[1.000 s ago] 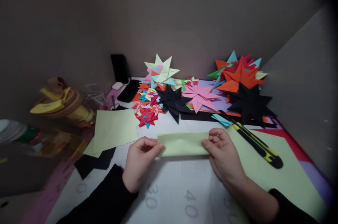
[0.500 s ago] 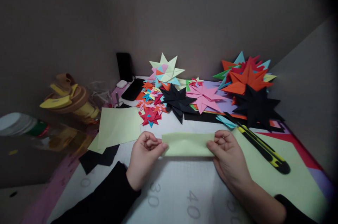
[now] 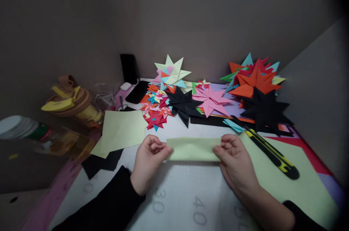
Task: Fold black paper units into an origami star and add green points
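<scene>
A pale green paper strip (image 3: 193, 149), folded lengthwise, is held just above the white cutting mat (image 3: 180, 194). My left hand (image 3: 149, 162) pinches its left end between thumb and fingers. My right hand (image 3: 236, 162) pinches its right end the same way. Both sleeves are black. A square pale green sheet (image 3: 122, 130) lies to the left of my left hand, and a larger pale green sheet (image 3: 294, 183) lies under my right forearm.
A yellow and black utility knife (image 3: 271, 153) lies right of my right hand. Folded paper stars in black (image 3: 182, 104), pink (image 3: 209, 100), orange (image 3: 253, 82) and mixed colours fill the back. A black phone (image 3: 137, 92) and black paper (image 3: 100, 162) lie at the left.
The view shifted slightly, so everything sits a little further right than a second ago. Both hands keep the same grip on the strip, which has barely moved in the last half second.
</scene>
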### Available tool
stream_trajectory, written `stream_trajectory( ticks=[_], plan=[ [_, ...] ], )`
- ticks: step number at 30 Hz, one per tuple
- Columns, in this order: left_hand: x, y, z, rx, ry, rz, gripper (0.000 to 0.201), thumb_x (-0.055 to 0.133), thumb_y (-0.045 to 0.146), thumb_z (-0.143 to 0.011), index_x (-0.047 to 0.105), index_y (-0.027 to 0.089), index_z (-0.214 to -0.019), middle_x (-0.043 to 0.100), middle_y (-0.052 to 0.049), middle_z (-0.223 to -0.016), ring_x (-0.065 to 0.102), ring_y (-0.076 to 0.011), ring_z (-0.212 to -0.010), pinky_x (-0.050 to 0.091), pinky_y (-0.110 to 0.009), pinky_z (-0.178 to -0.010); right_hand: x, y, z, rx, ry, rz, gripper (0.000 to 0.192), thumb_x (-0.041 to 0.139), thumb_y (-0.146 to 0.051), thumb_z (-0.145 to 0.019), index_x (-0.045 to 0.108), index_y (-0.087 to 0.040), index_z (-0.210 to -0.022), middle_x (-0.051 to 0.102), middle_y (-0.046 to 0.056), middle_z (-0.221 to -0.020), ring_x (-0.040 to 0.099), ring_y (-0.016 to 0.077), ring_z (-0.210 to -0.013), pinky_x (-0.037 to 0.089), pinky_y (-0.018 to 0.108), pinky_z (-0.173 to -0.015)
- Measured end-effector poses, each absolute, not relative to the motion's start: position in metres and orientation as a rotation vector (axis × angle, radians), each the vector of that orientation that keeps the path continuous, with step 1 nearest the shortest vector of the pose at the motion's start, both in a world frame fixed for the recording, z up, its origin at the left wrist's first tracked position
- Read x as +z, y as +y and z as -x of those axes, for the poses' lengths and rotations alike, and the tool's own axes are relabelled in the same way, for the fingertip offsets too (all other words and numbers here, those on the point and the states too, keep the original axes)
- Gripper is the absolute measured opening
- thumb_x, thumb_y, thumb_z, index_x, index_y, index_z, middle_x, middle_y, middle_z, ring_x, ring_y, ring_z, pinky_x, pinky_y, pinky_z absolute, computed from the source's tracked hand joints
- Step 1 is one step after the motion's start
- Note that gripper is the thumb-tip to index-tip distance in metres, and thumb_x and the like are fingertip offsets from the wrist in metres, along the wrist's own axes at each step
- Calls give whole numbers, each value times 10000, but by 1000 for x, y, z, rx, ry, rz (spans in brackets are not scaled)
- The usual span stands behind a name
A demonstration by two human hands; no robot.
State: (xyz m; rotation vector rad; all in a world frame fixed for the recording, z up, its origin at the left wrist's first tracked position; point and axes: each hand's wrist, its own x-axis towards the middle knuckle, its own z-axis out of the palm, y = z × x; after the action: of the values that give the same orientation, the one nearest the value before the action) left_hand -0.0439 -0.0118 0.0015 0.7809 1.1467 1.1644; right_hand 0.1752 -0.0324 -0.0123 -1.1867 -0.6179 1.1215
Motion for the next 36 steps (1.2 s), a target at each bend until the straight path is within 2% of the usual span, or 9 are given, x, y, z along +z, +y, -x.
stream_trajectory(
  ticks=[9,26,31,36],
  plan=[
    [2,-12,44,1169,1142,-765,373,790,162,-616,438,179,-739,649,46,-657,550,-46,-554,399,-157,-556,-15,-33,-176,1120,-640,1179,393,823,-252,-595,532,-232,-858,576,-38,-687,537,92,-602,445,188,-568],
    [8,-2,48,1088,1196,-759,383,799,197,-581,430,175,-682,585,70,-563,460,-33,-500,327,-147,-525,-18,-32,-180,948,-867,1337,296,758,-258,-684,515,-221,-849,532,-43,-688,508,102,-605,413,206,-563],
    [6,9,61,950,1227,-888,349,793,221,-578,469,173,-699,524,90,-540,441,-38,-488,317,-154,-512,-15,-26,-183,1104,-1076,1409,251,687,-248,-702,476,-220,-835,527,-52,-646,495,113,-571,392,218,-533],
    [8,16,71,692,1301,-1137,288,742,251,-627,498,177,-761,579,54,-599,448,-64,-488,312,-185,-495,-18,-24,-185,1028,-1312,1561,168,584,-187,-707,435,-228,-772,491,-63,-644,470,108,-542,368,224,-521]
  ],
)
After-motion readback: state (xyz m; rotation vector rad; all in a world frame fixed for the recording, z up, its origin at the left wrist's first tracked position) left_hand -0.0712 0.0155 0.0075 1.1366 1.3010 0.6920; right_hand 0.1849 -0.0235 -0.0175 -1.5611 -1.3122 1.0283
